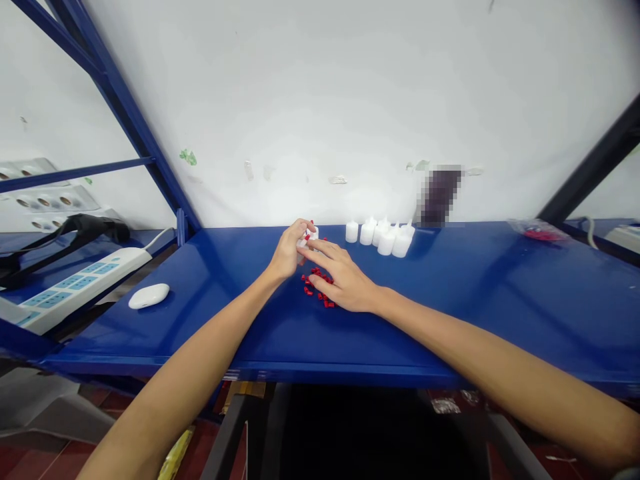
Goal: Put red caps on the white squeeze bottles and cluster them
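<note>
Overall, what fills most of my view is a scuffed white painted wall on the far side, and against it runs a long blue metal table, framed on the left by slanting blue metal bars. Two bare forearms reach in from the near side, the left one and the right one, both angled toward the middle of the tabletop. Off to the left I see a long white power strip with blue sockets. Against the wall, to the far right of the hands, a dark upright patch is pixelated, so I cannot tell what it is. The right hand has its fingers stretched out and its thumb held apart, with the fingertips at the left hand, which is curled around a small white plastic piece; I cannot tell whether the right fingertips touch that piece. Just to the right and far, a cluster of short white plastic bottles with narrow tips stands upright. A clear plastic bag with red contents lies at the far right, and a smooth white rounded case sits at the left. Smallest of all, tiny red plastic pieces lie scattered on the table beside and beneath the right hand's thumb.
</note>
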Motion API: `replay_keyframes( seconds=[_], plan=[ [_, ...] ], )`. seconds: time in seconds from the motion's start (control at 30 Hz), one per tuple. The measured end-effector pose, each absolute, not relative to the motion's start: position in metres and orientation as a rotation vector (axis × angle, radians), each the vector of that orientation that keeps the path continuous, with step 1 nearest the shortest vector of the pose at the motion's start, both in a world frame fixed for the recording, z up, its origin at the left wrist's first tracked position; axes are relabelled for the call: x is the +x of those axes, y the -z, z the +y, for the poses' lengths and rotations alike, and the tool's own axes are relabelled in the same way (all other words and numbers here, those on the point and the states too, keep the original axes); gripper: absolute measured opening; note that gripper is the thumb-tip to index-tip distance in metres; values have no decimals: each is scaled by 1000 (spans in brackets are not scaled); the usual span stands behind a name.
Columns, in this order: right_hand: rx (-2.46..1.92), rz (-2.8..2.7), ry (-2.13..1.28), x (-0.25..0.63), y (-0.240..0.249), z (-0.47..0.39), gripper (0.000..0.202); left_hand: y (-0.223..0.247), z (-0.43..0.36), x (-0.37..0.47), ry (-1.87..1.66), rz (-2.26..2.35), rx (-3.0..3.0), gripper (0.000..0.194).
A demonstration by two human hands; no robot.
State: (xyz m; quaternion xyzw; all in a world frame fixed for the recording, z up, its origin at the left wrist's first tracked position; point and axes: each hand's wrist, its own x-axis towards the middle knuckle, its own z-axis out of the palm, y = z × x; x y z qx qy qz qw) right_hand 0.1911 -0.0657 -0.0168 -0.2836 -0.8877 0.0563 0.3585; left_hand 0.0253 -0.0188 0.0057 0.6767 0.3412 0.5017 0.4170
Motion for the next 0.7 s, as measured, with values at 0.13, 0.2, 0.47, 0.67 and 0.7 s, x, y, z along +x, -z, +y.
replay_keyframes(
  seconds=[0.13,0.2,0.47,0.67,0.7],
  plan=[
    [-779,-2139,-163,194,15,-61,59,-4,-16,24,-1166,870,1698,48],
    [-852,-2026,-122,198,13,-56,56,-3,-13,21,-1186,904,1721,46],
    [-1071,-2135,44,220,20,-29,48,4,1,9,-1321,1333,1777,36],
    [-1118,-2347,65,221,23,-26,44,12,8,6,-1260,1547,1957,44],
    [-1140,-2354,82,221,23,-25,45,13,8,6,-1260,1552,1972,44]
  ],
)
